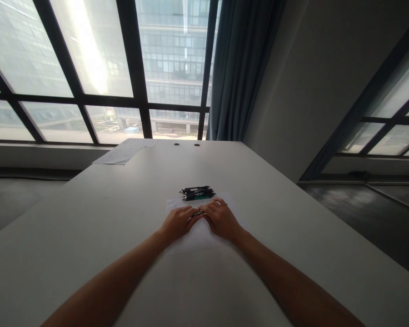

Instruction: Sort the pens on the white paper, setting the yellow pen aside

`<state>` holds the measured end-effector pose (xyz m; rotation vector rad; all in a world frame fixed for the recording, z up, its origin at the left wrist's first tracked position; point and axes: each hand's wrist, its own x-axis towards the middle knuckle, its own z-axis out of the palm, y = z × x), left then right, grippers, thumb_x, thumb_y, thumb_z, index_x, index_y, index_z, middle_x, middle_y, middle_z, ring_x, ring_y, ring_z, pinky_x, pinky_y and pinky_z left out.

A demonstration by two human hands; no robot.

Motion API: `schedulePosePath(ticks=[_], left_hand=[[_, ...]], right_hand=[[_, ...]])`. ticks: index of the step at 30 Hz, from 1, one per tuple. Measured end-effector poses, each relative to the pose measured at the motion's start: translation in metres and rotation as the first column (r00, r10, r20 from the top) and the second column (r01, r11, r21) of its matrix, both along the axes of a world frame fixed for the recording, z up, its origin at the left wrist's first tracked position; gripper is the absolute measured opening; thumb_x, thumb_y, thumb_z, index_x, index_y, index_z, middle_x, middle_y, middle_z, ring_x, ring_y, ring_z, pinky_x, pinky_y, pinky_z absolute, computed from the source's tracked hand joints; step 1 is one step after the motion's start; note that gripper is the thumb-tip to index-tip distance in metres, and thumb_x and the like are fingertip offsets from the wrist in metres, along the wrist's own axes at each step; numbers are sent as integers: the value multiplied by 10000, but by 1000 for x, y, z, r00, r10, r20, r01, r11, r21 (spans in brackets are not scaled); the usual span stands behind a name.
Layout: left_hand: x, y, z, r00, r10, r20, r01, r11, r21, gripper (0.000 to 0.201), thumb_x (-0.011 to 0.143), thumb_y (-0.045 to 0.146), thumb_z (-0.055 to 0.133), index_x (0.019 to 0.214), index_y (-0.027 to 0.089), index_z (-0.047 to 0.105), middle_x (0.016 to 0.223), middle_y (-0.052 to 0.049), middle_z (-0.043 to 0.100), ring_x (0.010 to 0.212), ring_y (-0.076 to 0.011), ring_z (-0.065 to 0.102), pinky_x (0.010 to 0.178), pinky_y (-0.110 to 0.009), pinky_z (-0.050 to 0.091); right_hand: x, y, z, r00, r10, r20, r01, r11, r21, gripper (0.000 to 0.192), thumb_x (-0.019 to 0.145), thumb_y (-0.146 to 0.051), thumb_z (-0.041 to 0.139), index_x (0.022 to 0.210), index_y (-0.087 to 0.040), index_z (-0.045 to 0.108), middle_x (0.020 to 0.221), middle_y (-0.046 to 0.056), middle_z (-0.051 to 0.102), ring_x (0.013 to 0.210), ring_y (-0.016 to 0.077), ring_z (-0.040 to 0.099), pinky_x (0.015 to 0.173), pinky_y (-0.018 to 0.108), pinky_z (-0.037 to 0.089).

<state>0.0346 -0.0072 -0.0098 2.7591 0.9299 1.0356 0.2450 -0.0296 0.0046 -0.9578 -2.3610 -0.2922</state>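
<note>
Both of my hands meet over a sheet of white paper (pixel 197 240) in the middle of the table. My left hand (pixel 177 222) is closed around one end of a dark pen (pixel 198 213). The fingers of my right hand (pixel 221 219) wrap the pen's other end, and a thin dark tip pokes out beyond them. Much of the pen is hidden by the fingers. Just past my hands lies a small pile of black pens (pixel 197 192), one of them with a green part, at the paper's far edge.
The long white table (pixel 88 236) stretches away to a window (pixel 173 54). More paper sheets (pixel 117 155) lie at its far left corner. Two round holes sit near the far edge. A blue-grey curtain (pixel 238 68) hangs beside a wall at the right.
</note>
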Motion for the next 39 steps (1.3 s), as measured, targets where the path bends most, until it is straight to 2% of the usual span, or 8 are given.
schedulePosePath(ticks=[15,18,21,24,28,30,35,39], left_hand=[[0,-3,11,900,-412,140,412,911,31,202,994,217,439,995,157,631,813,-80,683,771,-158,639,706,-264,522],[0,-6,13,905,-401,140,400,916,38,197,997,238,453,1010,156,631,828,-81,693,767,-152,644,699,-255,523],[-1,-7,15,933,-340,119,341,940,12,235,994,290,467,1114,145,608,918,-100,706,786,-159,651,724,-272,533],[-3,-5,13,969,-236,68,237,972,-10,270,1005,290,409,1093,147,621,960,-107,709,826,-175,655,760,-302,533],[-4,0,7,992,-124,-37,123,992,-33,307,1005,286,379,977,170,663,931,-94,713,854,-188,649,792,-325,520],[-4,2,5,993,-87,-82,84,996,-33,297,998,289,399,943,177,668,928,-86,709,864,-192,640,805,-334,512],[-6,4,3,993,-14,-120,9,999,-40,221,969,262,462,935,187,667,1000,-70,695,945,-205,616,862,-369,490],[-7,4,2,991,8,-132,-15,998,-53,210,960,251,476,931,184,672,1024,-70,689,966,-207,604,881,-380,480]], right_hand=[[16,1,-3,989,147,-10,-146,989,3,327,890,-56,386,1091,-193,605,861,60,596,844,207,509,806,373,346],[12,-4,1,988,131,-83,-135,990,-45,194,956,-232,414,992,-187,599,851,62,595,822,207,511,797,378,339],[12,-5,4,952,26,-305,-55,995,-86,435,872,-616,515,744,-200,522,736,34,541,732,199,483,760,378,346],[17,2,9,737,-131,-664,-32,973,-227,591,819,-774,415,590,-231,365,591,-12,396,588,166,388,643,350,353],[28,12,22,251,-263,-932,-309,891,-334,617,824,-786,271,515,-254,227,484,-43,202,479,154,288,545,341,378],[33,13,28,112,-311,-944,-431,841,-328,633,802,-816,249,507,-256,234,480,-48,192,465,152,284,550,348,416],[37,11,36,-31,-373,-927,-587,758,-285,673,761,-879,255,515,-253,280,496,-50,238,459,146,302,571,363,456],[39,11,34,-21,-351,-936,-602,752,-268,648,785,-837,292,508,-251,286,487,-50,234,450,138,277,550,363,443]])
